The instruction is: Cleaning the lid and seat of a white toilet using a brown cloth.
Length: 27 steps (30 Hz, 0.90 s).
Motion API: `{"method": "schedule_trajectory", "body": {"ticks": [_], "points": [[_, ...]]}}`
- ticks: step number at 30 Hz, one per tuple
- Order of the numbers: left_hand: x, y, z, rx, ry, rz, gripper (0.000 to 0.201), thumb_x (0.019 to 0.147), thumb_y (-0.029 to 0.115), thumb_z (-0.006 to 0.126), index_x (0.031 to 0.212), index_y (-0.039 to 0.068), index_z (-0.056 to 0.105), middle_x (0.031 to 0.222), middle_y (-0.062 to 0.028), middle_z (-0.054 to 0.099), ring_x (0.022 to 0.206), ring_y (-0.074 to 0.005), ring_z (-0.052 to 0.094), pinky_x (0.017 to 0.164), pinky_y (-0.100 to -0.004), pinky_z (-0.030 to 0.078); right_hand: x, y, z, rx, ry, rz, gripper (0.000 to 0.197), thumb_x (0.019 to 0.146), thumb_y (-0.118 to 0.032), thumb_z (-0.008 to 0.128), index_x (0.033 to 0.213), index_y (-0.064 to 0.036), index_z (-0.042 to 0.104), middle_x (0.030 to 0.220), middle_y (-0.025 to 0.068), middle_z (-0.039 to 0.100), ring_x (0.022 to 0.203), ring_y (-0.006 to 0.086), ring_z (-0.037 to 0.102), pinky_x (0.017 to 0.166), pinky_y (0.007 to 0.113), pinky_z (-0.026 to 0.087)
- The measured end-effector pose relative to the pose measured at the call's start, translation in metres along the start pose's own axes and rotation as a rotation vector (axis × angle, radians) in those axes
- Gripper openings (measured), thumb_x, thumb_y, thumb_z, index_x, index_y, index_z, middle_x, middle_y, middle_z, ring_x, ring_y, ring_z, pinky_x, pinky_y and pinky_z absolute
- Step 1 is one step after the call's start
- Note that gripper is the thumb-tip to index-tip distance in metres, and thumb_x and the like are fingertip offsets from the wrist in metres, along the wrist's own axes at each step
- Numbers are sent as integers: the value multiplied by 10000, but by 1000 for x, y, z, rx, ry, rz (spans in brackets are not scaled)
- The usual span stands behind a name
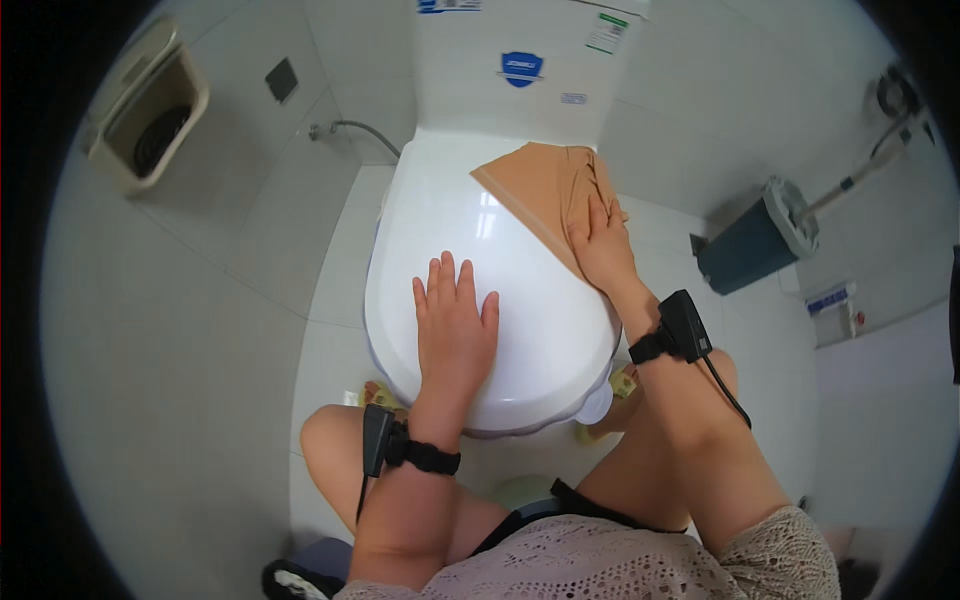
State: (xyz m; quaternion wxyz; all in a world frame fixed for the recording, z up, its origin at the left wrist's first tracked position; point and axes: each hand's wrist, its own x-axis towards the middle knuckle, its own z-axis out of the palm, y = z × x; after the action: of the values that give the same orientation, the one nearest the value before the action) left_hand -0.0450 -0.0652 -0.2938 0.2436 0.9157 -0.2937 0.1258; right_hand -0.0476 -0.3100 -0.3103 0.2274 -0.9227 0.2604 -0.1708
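Note:
A glossy white toilet lid (455, 210) lies closed in front of me. Flat on its left part rests my left hand (455, 325), palm down, fingers stretched and nothing in it. Over the lid's back right part is spread a tan cloth (540, 185), with a straight hem running diagonally and creases gathered near its right end. My right hand (605, 250) presses on that bunched end at the lid's right edge, its fingers bent into the folds. The thumb and the underside of this hand are mostly hidden.
Behind the lid rises the white tank (515, 110) with stickers. A hose (370, 130) runs from the wall at left, below a beige open bin (150, 110). At right stand a grey bucket (750, 240) and a mop handle (850, 185). My knees flank the bowl.

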Motion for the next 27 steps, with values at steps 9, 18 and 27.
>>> {"method": "schedule_trajectory", "body": {"ticks": [9,18,27], "points": [[2,0,2,-148,133,102,358,961,155,502,1253,-46,550,1375,-263,483,1341,-391,398,1153,-511,234,-118,-32,-13,-260,124,-157,674,899,-451,518,1438,-57,421,1499,289,307,1319,504,346,1101,599,237],[-11,2,-5,-472,-45,-10,251,950,100,501,1120,-23,639,1194,-197,627,1123,-350,584,986,-404,443,-169,-87,17,-113,11,-432,677,910,-432,458,1416,18,433,1491,271,344,1389,483,270,1130,637,94],[-12,-72,-10,-523,161,-261,343,1005,238,455,1063,-38,651,1153,-174,619,1087,-326,564,953,-408,430,-162,-118,19,235,-268,-756,445,884,-293,542,1189,21,623,1375,212,492,1375,396,334,1161,554,156]]}}
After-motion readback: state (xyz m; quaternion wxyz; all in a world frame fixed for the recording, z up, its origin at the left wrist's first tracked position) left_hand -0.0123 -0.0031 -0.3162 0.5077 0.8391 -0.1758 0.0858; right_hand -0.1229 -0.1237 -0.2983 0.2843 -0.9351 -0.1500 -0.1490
